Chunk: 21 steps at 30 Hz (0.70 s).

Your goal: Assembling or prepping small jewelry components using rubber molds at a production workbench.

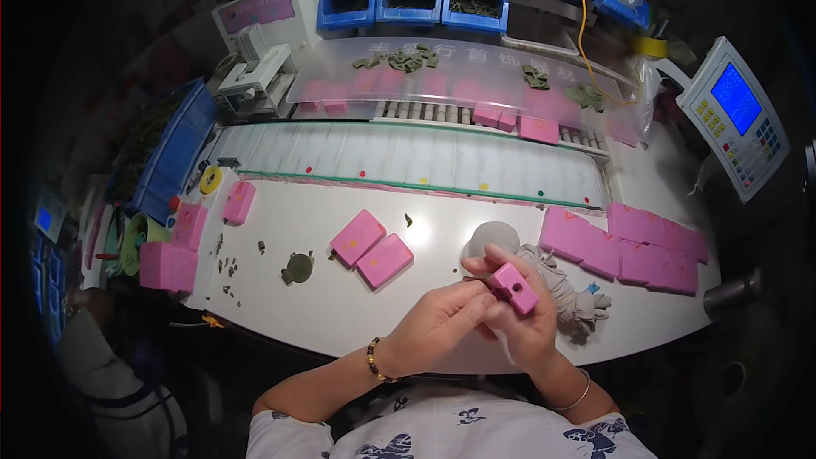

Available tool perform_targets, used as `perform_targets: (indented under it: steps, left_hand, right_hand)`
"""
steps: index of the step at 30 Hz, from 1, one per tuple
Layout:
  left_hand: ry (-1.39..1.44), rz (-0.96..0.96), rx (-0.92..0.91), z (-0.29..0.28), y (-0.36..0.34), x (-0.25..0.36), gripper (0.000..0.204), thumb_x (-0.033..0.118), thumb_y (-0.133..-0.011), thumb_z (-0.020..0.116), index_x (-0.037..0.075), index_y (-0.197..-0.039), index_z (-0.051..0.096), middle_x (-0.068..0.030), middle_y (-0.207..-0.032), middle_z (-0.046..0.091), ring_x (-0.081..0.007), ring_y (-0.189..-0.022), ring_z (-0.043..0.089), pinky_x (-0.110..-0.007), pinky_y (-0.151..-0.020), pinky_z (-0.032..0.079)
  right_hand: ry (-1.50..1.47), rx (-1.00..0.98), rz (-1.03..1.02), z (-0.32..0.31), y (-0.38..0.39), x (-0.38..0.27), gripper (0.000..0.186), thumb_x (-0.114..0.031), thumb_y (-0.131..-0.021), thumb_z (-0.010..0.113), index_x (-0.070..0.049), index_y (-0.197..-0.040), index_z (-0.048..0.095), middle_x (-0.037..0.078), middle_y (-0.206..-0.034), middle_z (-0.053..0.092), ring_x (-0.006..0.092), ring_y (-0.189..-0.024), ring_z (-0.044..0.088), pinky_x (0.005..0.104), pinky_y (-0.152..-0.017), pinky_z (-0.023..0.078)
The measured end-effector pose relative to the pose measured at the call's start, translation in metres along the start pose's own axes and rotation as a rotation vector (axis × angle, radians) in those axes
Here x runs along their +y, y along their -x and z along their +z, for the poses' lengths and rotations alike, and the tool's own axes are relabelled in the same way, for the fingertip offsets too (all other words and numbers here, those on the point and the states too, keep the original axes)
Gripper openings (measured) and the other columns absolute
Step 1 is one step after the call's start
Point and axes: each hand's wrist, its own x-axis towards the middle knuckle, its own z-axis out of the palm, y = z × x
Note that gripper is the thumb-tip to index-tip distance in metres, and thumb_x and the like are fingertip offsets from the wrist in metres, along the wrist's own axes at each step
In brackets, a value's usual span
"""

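I see the right hand (544, 310) curled around a small pink block (507, 279) with a dark hole, up above the desk (340, 314), just left of the crumpled pale cloth (578, 306). The left hand (438, 323) has its thumb and fingers pinched together by the block; I can't tell what they grip. Well left of the cloth is a dark green disc (297, 268), with two pink blocks (357, 236) between. More pink blocks (586, 242) line up behind and right of the cloth. Farther behind it are a long white strip (408, 157) and blue bins (474, 20).
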Motion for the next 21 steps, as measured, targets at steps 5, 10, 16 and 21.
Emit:
perform_targets:
  steps: [5, 10, 16, 21]
  left_hand:
    - [-0.27, -0.018, -0.054, -0.001, 0.003, 0.006, 0.024, 0.014, -0.101, 0.047, -0.002, -0.094, 0.063, -0.0038, -0.088, 0.063, -0.0091, -0.087, 0.057, -0.025, -0.077, 0.046]
    - [-0.333, -0.01, -0.02, -0.001, 0.011, 0.029, 0.02, 0.01, -0.097, 0.05, -0.002, -0.088, 0.063, -0.006, -0.088, 0.063, -0.012, -0.087, 0.057, -0.027, -0.079, 0.046]
    - [-0.608, 0.26, 0.12, -0.036, 0.017, 0.03, 0.016, 0.008, -0.093, 0.051, -0.002, -0.085, 0.06, -0.0112, -0.094, 0.062, -0.0245, -0.095, 0.056, -0.035, -0.086, 0.045]
    - [-1.335, 0.244, 0.456, -0.12, 0.011, 0.027, 0.014, 0.015, -0.083, 0.066, 0.001, -0.082, 0.065, -0.0097, -0.083, 0.058, -0.0297, -0.083, 0.052, -0.04, -0.078, 0.043]
  right_hand:
    - [-0.39, 0.134, 0.149, 0.006, 0.001, 0.003, 0.051, -0.031, -0.098, 0.058, 0.005, -0.133, 0.049, 0.015, -0.112, 0.065, 0.016, -0.1, 0.063, 0.0242, -0.075, 0.053]
    - [-0.485, 0.097, 0.28, 0.009, -0.003, -0.005, 0.056, -0.04, -0.1, 0.051, 0.004, -0.134, 0.047, 0.012, -0.107, 0.064, 0.0147, -0.092, 0.062, 0.0285, -0.076, 0.053]
    - [-0.926, 0.384, 0.324, -0.032, -0.018, 0.002, 0.059, -0.043, -0.102, 0.042, 0.002, -0.139, 0.038, 0.008, -0.098, 0.057, 0.0174, -0.087, 0.062, 0.0336, -0.078, 0.056]
    - [-0.671, 0.252, 0.223, -0.018, -0.019, -0.022, 0.057, -0.042, -0.103, 0.04, 0.002, -0.14, 0.037, 0.009, -0.107, 0.056, 0.0198, -0.1, 0.06, 0.0359, -0.092, 0.052]
